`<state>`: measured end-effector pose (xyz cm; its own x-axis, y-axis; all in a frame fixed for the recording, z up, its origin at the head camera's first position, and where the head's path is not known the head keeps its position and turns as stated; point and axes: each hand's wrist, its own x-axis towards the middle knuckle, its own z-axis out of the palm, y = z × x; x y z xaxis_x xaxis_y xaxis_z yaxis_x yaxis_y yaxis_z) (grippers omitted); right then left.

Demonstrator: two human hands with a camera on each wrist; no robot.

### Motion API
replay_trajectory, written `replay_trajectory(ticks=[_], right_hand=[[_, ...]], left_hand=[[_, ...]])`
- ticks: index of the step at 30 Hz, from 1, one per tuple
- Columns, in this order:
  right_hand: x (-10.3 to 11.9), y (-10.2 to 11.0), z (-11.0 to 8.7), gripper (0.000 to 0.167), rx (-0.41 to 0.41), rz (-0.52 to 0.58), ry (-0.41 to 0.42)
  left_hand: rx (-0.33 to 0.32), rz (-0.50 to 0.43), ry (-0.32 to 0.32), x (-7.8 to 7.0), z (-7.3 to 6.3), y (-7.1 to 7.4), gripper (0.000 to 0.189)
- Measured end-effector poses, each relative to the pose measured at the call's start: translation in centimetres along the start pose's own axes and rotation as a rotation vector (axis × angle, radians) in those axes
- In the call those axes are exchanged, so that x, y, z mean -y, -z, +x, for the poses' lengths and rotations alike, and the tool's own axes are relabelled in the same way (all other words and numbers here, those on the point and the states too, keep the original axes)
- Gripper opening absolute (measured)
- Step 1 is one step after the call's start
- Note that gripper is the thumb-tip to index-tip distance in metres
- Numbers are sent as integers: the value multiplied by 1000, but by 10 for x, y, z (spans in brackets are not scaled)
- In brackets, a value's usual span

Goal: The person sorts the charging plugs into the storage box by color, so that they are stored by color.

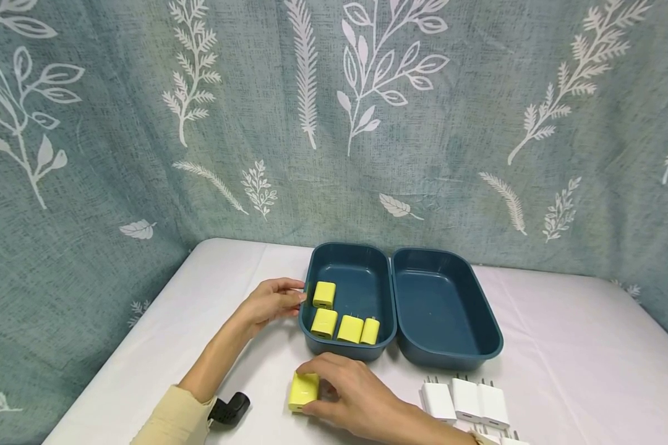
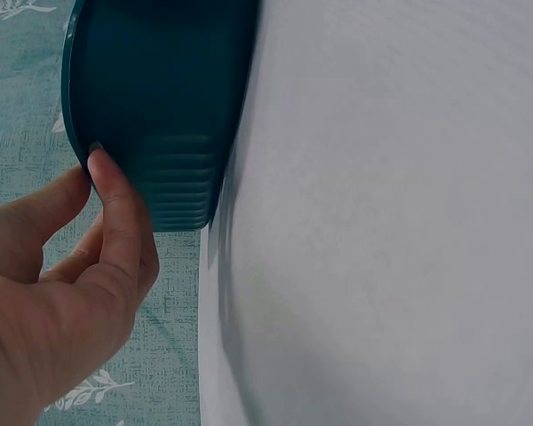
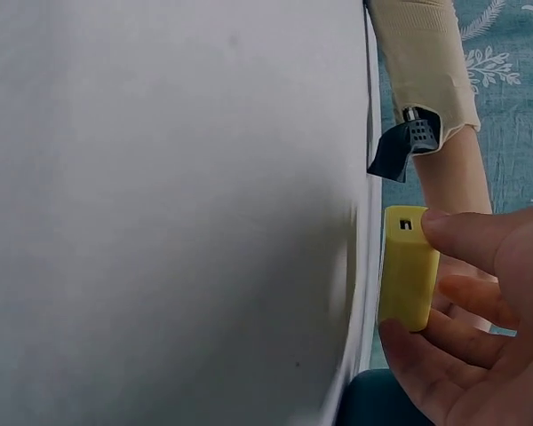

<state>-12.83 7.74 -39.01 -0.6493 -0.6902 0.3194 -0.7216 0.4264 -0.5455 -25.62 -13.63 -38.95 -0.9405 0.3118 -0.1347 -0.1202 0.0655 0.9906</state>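
My right hand (image 1: 356, 386) pinches a yellow charger plug (image 1: 304, 390) just in front of the left blue bin (image 1: 364, 287). In the right wrist view, the thumb is at one end of this plug (image 3: 409, 275), beside its USB port, and fingers are at the other end. Several yellow charger plugs (image 1: 324, 322) lie inside the left bin, along its left and near sides. My left hand (image 1: 269, 303) grips that bin's left rim; the left wrist view has its thumb and a finger pinching the rim of the bin (image 2: 160, 98).
A second blue bin (image 1: 442, 296) with nothing in it stands against the first one's right side. Several white charger plugs (image 1: 438, 400) lie at the near right, prongs pointing away. A black wrist device (image 1: 231, 409) sticks out by the left sleeve. Patterned curtain (image 1: 334, 123) hangs behind the white table.
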Motion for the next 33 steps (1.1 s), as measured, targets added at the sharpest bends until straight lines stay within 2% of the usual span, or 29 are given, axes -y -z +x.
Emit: replay_trajectory(ticks=[12, 17, 21, 29, 33], right_hand=[[6, 19, -5, 40, -31, 117, 34], [5, 22, -7, 41, -63, 157, 92], [4, 24, -9, 40, -81, 166, 144], [6, 31, -13, 39, -106, 174, 126], [6, 35, -13, 40, -137, 148, 161]], left_hand=[[0, -7, 3, -1, 0, 0, 36], [2, -9, 6, -1, 0, 0, 36], [-3, -7, 11, -1, 1, 0, 36], [4, -9, 5, -2, 0, -1, 36], [8, -11, 2, -3, -1, -2, 36]])
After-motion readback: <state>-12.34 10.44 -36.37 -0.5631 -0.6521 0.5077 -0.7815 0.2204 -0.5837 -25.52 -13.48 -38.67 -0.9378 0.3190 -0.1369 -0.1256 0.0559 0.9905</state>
